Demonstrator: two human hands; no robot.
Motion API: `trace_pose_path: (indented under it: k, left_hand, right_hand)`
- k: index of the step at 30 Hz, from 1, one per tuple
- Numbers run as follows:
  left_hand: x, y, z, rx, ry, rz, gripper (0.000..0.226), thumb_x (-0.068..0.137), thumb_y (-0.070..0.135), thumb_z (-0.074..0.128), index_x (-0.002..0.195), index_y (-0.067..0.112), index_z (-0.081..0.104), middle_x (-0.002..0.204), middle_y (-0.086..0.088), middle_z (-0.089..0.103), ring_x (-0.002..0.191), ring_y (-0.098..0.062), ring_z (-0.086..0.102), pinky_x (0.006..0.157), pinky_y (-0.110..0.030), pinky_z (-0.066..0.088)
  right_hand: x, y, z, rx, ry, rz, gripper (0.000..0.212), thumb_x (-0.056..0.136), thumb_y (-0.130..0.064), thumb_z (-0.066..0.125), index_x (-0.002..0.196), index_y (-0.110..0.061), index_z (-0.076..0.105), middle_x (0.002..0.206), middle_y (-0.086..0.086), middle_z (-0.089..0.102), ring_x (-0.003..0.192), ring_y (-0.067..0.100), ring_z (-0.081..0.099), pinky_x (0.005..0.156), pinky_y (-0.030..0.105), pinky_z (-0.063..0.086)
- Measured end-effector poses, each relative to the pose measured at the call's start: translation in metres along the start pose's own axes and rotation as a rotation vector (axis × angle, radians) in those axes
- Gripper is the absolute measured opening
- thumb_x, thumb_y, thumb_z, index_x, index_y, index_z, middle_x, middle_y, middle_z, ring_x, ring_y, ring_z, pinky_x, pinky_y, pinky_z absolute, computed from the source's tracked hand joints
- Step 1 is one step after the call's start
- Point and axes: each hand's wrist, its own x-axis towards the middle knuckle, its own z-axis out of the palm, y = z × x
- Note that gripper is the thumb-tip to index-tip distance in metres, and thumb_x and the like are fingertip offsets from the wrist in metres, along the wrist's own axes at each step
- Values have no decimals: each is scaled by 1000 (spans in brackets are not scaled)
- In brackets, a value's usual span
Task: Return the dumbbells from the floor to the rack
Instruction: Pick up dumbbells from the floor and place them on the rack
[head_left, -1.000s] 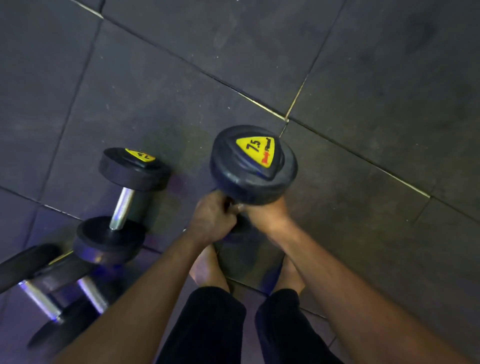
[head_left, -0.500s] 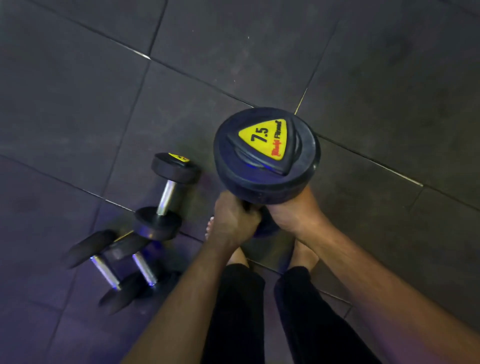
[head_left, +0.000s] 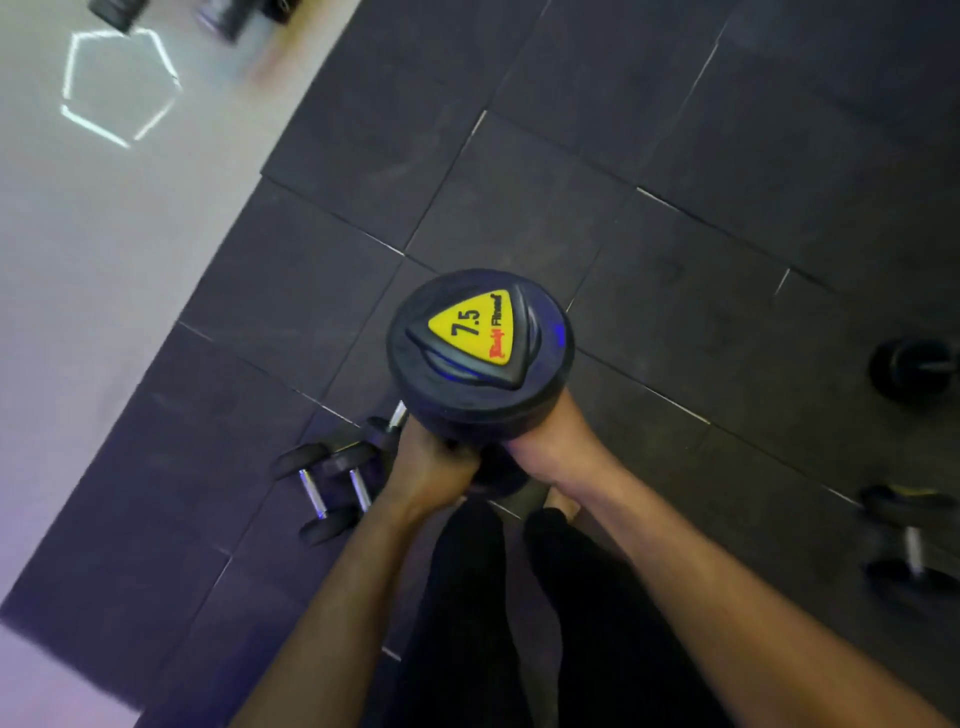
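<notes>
Progress early: both hands, left (head_left: 434, 467) and right (head_left: 545, 441), had fingers wrapped round the upright 7.5 dumbbell (head_left: 480, 353), lifted off the floor (head_left: 519, 182). Rack unseen. Floor dumbbells (head_left: 332, 478) and (head_left: 911, 545) remained.

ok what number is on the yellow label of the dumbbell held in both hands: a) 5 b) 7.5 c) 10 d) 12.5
b: the yellow triangular label on the top end of the held dumbbell reads 7.5, with the left hand and right hand gripping below it.
</notes>
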Motion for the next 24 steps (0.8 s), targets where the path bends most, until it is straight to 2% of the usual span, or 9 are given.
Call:
trace_pose_path:
  k: [2,5,9,11,14,17,19,20,24]
  left_hand:
    - [-38,33,-34,-9,26,0,18,85,6,74,98,-6,70,87,-8,66,90,-13,58,66,-19,41]
    - [-94,65,-74,-130,94,10,25,80,19,85,101,11,74,92,-1,73,93,-8,65,76,-31,55]
    - [-176,88,-98,-273,257,-19,24,76,22,89,94,20,73,92,3,78,87,-5,71,86,-40,62]
    - [-216,94,-98,-363,384,-39,22,76,17,89,92,18,74,88,7,76,80,6,69,80,-29,60]
    - [-276,96,-81,-418,512,-78,12,82,-4,80,85,3,71,81,6,71,70,13,63,75,-8,49]
    - [-326,79,-54,-568,691,-153,8,87,-9,73,91,-4,70,81,2,71,69,11,64,75,-8,48]
    - [-356,61,-31,-707,795,-214,11,90,-3,73,94,7,74,84,-2,76,71,8,67,78,-17,49]
    - [-373,51,-17,-756,861,-242,13,89,1,75,90,14,76,85,-4,79,75,2,70,81,-22,51]
    - [-458,23,28,-938,1170,-332,17,88,3,77,87,20,78,88,-1,80,84,-9,71,86,-39,56]
  right_hand:
    - [-24,-58,2,-27,-82,-44,38,84,-4,81,121,-5,73,121,0,74,105,-13,63,96,15,51]
    - [-57,-128,2,-66,-225,-88,40,88,1,80,127,-4,72,124,-2,72,101,-20,61,92,7,48]
    - [-92,-181,13,-171,-451,-150,44,89,-5,81,132,-8,71,132,1,74,125,10,68,107,27,53]
    - [-107,-198,21,-178,-578,-144,30,85,3,76,116,2,74,116,10,78,106,21,74,100,39,60]
    - [-132,-213,32,-255,-824,-139,6,87,7,68,88,11,70,81,14,71,73,16,63,72,34,54]
    - [-164,-212,60,-367,-1040,-127,18,91,-2,74,75,3,70,69,11,72,68,18,63,74,39,55]
    - [-194,-207,79,-423,-1188,-127,3,90,-8,80,91,-7,78,85,9,79,80,15,69,81,42,60]
    - [-213,-204,89,-440,-1249,-122,12,89,-10,82,100,-9,78,93,9,81,85,14,70,83,41,60]
    - [-305,-191,132,-535,-1572,-167,13,92,-12,80,105,-9,76,92,1,77,82,9,69,78,32,57]
